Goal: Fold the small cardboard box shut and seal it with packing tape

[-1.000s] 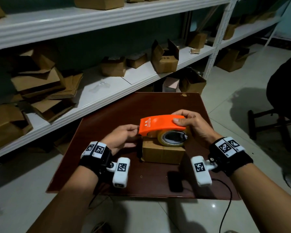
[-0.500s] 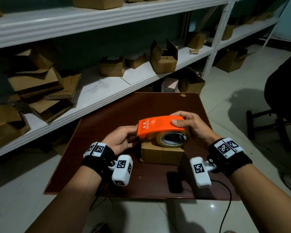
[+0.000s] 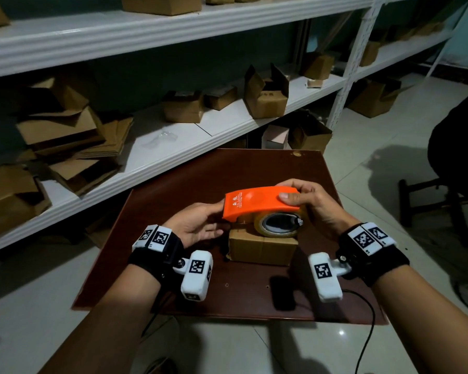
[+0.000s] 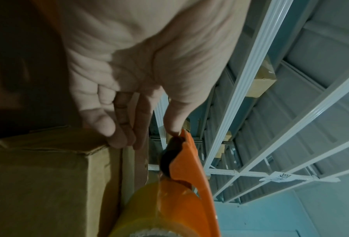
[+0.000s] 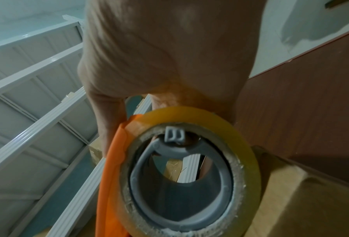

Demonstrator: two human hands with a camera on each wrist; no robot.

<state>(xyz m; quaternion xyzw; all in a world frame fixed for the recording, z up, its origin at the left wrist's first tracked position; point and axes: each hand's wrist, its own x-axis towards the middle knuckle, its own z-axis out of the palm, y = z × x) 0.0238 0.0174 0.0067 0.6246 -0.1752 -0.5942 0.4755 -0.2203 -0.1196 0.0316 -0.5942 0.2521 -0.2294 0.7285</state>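
A small brown cardboard box (image 3: 262, 251) with its flaps folded down stands on the dark brown table (image 3: 173, 190). Just above it, my right hand (image 3: 312, 203) grips an orange tape dispenser (image 3: 257, 202) from the top, the yellowish tape roll (image 3: 278, 226) resting on the box lid. My left hand (image 3: 216, 222) is at the dispenser's front end. In the left wrist view its fingers (image 4: 116, 133) reach down straight onto the box (image 4: 37, 176) at the top edge, and the thumb tip touches the dispenser (image 4: 193, 176). I cannot make out any pulled tape strip.
White metal shelves (image 3: 227, 122) behind the table carry several open boxes and a pile of flattened cardboard (image 3: 65, 147). A dark stool (image 3: 430, 211) and a seated person in dark clothes are at the right. A black cable (image 3: 368, 333) hangs over the table's near edge.
My left hand has edged a little toward the dispenser's front end. The dispenser and right hand stay over the box almost unmoved.
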